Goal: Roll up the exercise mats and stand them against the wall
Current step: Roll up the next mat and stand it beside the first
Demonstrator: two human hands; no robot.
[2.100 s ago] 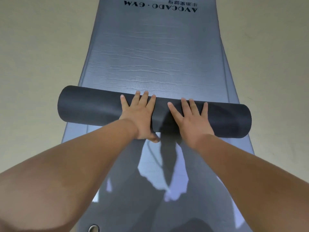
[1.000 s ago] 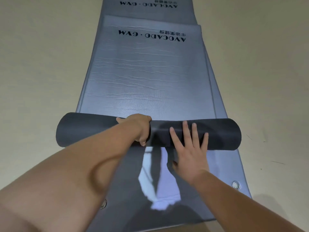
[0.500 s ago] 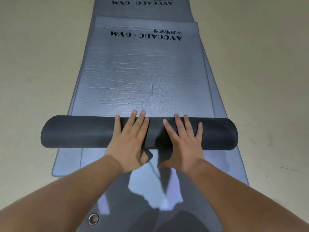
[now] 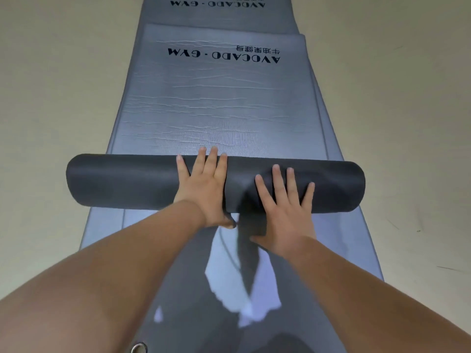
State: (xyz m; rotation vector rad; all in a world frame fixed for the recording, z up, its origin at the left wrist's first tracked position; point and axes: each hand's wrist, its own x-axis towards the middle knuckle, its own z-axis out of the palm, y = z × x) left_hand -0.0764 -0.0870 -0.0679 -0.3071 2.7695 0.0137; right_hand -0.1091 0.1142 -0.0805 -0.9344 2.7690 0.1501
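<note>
Plain beige floor (image 4: 53, 103), few faint dark scuffs (image 4: 418, 230) at right

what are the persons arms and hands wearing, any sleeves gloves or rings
The left forearm and right forearm are bare, with no sleeve in view. The left hand and right hand show no gloves, rings, watch or bands.

Your left forearm (image 4: 122, 271) and your right forearm (image 4: 369, 284), both bare right down to the frame's edge, your left grip (image 4: 204, 192) and your right grip (image 4: 285, 210) bare as well, slim fingers, short nails
</note>
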